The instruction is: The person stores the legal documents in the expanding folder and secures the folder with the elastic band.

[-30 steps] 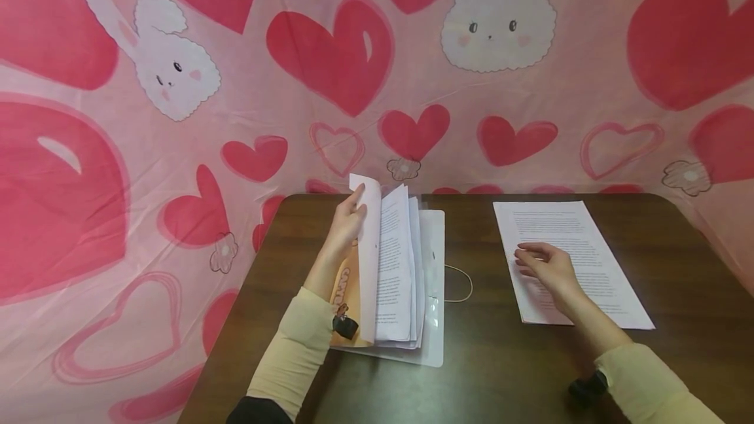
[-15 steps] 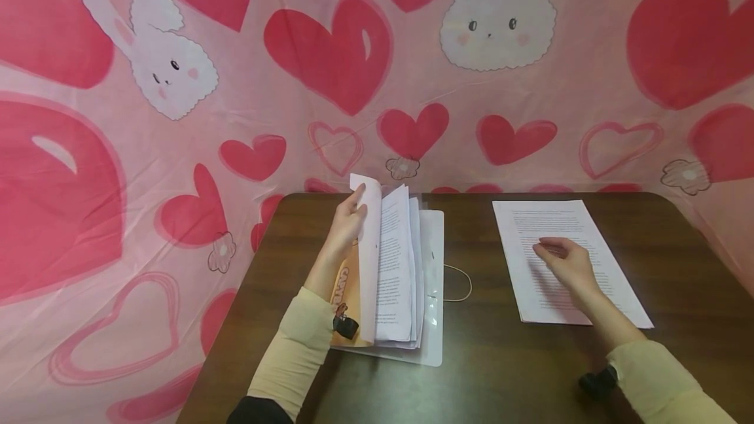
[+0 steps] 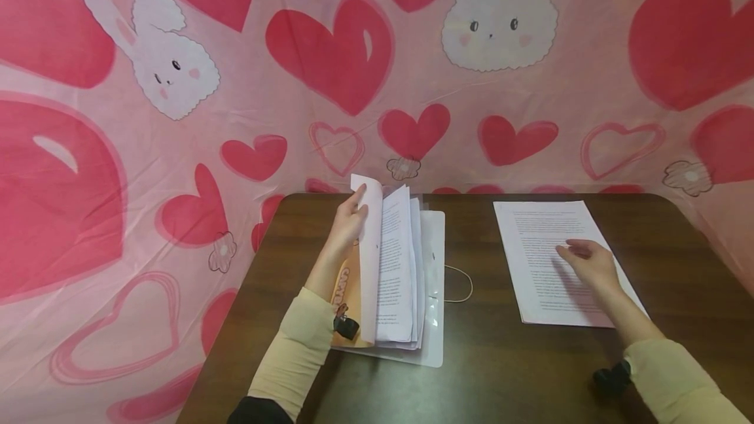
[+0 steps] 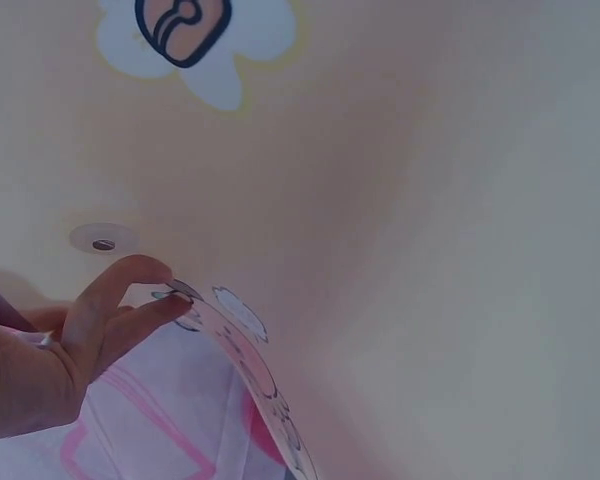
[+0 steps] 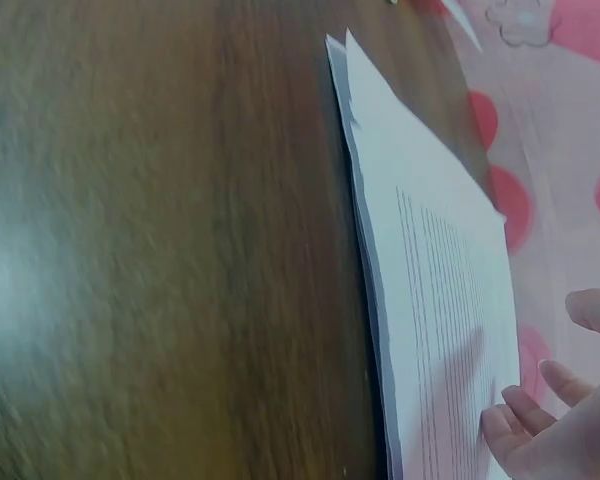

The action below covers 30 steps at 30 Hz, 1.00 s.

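Head view: right hand (image 3: 592,264) hangs over the printed sheets (image 3: 538,280) on the table's (image 3: 501,371) right side, fingers loosely bent, holding nothing. Those sheets' long axis runs near to far, lying below and left of the fingertips, so that hand's way nearer. Left hand (image 3: 346,224) pinches the cartoon folder's (image 3: 368,273) raised cover, over left.

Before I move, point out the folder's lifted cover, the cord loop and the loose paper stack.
Lifted cover (image 3: 369,267), head view, middle of its pale inner side.
Cord loop (image 3: 472,287), head view, on its outer bend.
Loose paper stack (image 3: 546,273), head view, on its printed top face.
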Each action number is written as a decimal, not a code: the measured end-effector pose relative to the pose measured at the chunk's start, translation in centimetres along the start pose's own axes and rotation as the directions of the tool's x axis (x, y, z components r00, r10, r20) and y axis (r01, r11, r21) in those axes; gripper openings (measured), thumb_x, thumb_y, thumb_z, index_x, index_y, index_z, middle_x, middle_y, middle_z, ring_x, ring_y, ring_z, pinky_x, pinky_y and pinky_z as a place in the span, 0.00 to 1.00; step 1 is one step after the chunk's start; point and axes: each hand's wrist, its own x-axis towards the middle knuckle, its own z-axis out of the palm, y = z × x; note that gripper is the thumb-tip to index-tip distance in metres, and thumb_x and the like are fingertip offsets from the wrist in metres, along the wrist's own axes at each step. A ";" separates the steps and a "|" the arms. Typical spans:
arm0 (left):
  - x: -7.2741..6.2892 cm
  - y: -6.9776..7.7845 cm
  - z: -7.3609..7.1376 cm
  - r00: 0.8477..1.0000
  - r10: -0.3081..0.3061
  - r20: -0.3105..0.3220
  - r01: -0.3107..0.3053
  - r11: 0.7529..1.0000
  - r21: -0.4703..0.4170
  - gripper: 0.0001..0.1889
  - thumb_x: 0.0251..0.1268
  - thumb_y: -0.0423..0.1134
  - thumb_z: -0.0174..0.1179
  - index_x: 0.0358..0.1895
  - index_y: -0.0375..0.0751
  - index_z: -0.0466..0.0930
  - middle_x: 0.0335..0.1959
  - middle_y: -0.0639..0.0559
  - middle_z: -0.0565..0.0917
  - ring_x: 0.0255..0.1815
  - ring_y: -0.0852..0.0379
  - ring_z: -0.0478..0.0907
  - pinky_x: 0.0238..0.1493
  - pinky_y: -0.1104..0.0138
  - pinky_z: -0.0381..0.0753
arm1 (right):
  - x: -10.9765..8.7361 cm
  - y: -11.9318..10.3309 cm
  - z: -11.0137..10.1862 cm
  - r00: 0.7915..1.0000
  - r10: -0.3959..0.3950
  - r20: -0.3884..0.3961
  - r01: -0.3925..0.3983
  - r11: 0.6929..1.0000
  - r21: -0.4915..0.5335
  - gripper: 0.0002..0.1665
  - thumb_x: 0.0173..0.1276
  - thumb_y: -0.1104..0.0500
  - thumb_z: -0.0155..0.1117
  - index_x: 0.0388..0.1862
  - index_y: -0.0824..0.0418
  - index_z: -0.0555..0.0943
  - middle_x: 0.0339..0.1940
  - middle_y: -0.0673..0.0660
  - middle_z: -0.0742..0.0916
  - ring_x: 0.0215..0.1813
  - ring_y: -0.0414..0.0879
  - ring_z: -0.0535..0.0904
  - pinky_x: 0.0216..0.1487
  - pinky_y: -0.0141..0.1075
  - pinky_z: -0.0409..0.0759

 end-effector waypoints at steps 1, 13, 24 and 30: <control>0.0 0.0 0.0 1.000 0.006 -0.001 -0.006 1.000 0.009 0.32 0.86 0.28 0.42 0.88 0.32 0.54 0.92 0.38 0.53 0.93 0.40 0.47 0.93 0.45 0.47 | 0.1 0.2 -0.2 1.000 0.001 0.001 -0.001 1.000 -0.006 0.39 0.88 0.49 0.54 0.79 0.80 0.66 0.76 0.84 0.73 0.77 0.78 0.70 0.73 0.66 0.73; -0.1 0.1 0.0 1.000 0.011 -0.002 -0.011 1.000 0.022 0.32 0.86 0.28 0.43 0.88 0.32 0.55 0.92 0.39 0.53 0.93 0.41 0.47 0.93 0.45 0.48 | 0.8 1.9 -1.9 0.997 0.019 -0.074 -0.021 0.999 -0.037 0.39 0.85 0.50 0.58 0.77 0.81 0.67 0.72 0.84 0.75 0.71 0.76 0.73 0.58 0.49 0.78; 0.0 -0.1 0.0 1.000 -0.004 -0.006 0.005 1.000 0.016 0.32 0.86 0.29 0.42 0.89 0.34 0.54 0.92 0.38 0.53 0.93 0.41 0.48 0.93 0.46 0.49 | 0.9 2.3 -2.3 0.993 0.042 -0.107 -0.053 0.993 -0.104 0.44 0.83 0.52 0.59 0.79 0.84 0.58 0.75 0.88 0.67 0.75 0.83 0.62 0.76 0.73 0.62; -0.1 0.1 0.0 1.000 -0.006 -0.009 0.006 1.000 0.013 0.32 0.86 0.29 0.43 0.89 0.34 0.55 0.92 0.38 0.53 0.93 0.41 0.49 0.92 0.45 0.50 | 1.1 2.8 -2.5 0.992 0.059 -0.114 -0.079 0.980 -0.181 0.53 0.78 0.48 0.66 0.81 0.84 0.55 0.74 0.91 0.64 0.74 0.87 0.56 0.72 0.77 0.57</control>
